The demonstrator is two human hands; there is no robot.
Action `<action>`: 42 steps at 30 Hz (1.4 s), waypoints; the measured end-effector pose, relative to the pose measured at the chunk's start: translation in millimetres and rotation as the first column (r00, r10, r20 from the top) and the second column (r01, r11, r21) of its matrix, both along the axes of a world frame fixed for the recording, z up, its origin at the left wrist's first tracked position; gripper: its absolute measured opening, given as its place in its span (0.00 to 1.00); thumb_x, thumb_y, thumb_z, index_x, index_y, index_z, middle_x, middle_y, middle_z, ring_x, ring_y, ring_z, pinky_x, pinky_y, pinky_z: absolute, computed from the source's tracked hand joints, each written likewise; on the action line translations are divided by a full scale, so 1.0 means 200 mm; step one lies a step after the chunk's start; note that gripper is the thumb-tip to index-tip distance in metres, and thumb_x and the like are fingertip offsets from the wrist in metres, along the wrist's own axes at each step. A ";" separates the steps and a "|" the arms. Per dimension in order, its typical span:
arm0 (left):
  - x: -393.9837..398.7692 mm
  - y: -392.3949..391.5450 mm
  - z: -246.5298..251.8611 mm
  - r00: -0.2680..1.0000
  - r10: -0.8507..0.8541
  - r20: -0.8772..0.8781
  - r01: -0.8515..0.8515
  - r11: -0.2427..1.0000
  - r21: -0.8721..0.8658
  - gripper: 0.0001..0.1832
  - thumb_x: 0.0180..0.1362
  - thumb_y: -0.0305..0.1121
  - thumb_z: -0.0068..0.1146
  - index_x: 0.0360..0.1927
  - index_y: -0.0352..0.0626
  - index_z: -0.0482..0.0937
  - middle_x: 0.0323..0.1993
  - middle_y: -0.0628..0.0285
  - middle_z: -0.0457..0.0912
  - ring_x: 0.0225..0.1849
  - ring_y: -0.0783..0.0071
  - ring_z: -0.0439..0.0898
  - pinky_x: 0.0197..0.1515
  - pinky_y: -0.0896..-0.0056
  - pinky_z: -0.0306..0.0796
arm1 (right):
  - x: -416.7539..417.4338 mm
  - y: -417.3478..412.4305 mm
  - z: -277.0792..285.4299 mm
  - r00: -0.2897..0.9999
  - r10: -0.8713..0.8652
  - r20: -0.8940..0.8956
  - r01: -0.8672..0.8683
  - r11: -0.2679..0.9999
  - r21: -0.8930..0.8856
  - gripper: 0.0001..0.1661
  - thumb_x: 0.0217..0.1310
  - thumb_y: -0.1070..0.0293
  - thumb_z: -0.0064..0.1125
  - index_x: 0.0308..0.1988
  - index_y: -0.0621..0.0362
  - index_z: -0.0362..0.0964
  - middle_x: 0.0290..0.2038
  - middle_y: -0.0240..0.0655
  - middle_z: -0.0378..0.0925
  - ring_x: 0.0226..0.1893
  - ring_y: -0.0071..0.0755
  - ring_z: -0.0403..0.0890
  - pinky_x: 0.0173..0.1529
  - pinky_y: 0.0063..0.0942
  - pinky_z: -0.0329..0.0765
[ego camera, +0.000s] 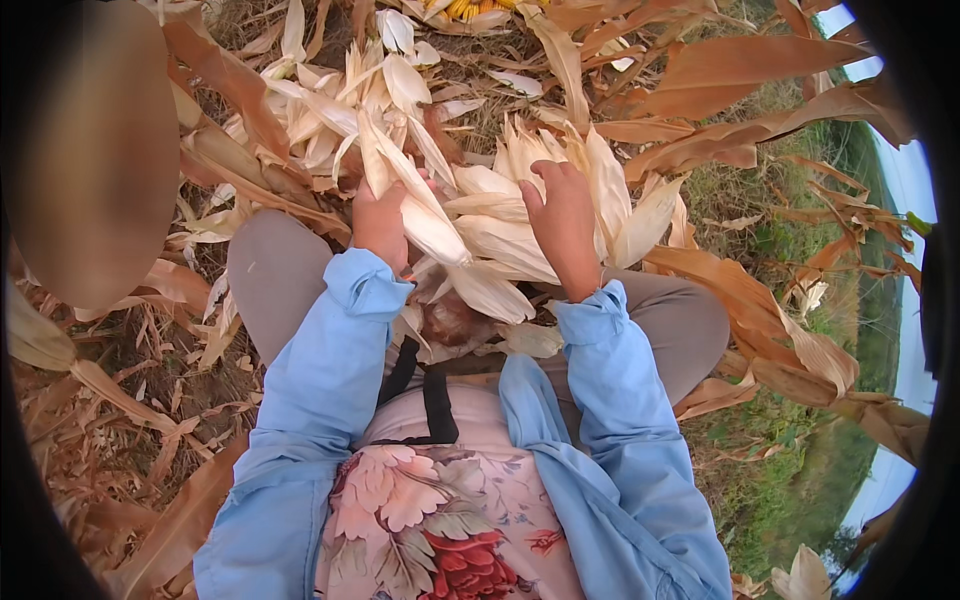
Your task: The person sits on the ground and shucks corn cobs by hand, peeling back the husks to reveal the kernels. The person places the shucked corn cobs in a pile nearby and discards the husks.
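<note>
My left hand [379, 225] grips a corn ear in its pale dry husk [420, 202], which lies slantwise with its upper end away from me. Over a heap of unhusked corn ears [487, 202] in front of my lap is my right hand [564, 217], its thumb and forefinger apart and curved. No object shows between those fingers; whether the fingertips touch the husks behind them is unclear. Brown corn silk [454, 322] shows at the near side of the heap, between my legs.
Loose stripped husks [322, 112] are piled beyond my left hand. Bare yellow corn cobs [472, 9] appear at the far edge. Dry corn stalks and leaves [720, 75] arch in from the right, and a blurred brown shape [97, 150] blocks the upper left.
</note>
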State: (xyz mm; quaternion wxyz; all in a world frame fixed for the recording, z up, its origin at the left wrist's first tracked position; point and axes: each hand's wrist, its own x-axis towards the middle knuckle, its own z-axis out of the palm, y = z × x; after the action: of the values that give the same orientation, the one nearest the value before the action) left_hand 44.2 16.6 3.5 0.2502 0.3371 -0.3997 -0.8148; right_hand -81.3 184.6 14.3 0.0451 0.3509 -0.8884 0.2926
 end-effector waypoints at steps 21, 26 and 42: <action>0.03 -0.02 -0.21 0.998 -0.069 0.006 0.066 0.978 0.196 0.18 0.58 0.25 0.45 0.53 0.34 0.65 0.42 0.51 0.78 0.43 0.60 0.79 0.46 0.57 0.75 | -0.05 0.00 -0.14 0.886 0.028 0.463 -0.072 0.994 0.078 0.31 0.47 0.74 0.62 0.54 0.61 0.65 0.45 0.53 0.76 0.45 0.55 0.77 0.49 0.39 0.73; 0.01 0.00 -0.24 0.994 -0.088 -0.065 0.101 0.970 0.222 0.18 0.59 0.31 0.56 0.52 0.38 0.68 0.42 0.55 0.78 0.43 0.65 0.78 0.47 0.61 0.74 | 0.06 0.06 -0.12 0.921 0.033 0.388 0.001 0.996 -0.085 0.31 0.46 0.73 0.64 0.52 0.67 0.65 0.44 0.54 0.75 0.44 0.53 0.78 0.49 0.37 0.73; 0.00 0.07 -0.17 0.941 -0.276 -0.196 0.325 0.900 0.292 0.25 0.54 0.26 0.61 0.55 0.36 0.68 0.46 0.56 0.78 0.46 0.66 0.78 0.50 0.64 0.73 | 0.41 0.00 -0.07 0.991 0.131 0.005 -0.131 0.990 -0.046 0.24 0.46 0.75 0.62 0.48 0.57 0.72 0.27 0.39 0.66 0.30 0.45 0.70 0.33 0.40 0.65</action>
State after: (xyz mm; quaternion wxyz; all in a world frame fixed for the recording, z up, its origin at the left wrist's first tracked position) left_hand 43.7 31.2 -30.6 0.0928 0.2450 -0.2896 -0.9206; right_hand -0.1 185.6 -0.1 0.0302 0.4061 -0.8567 0.3167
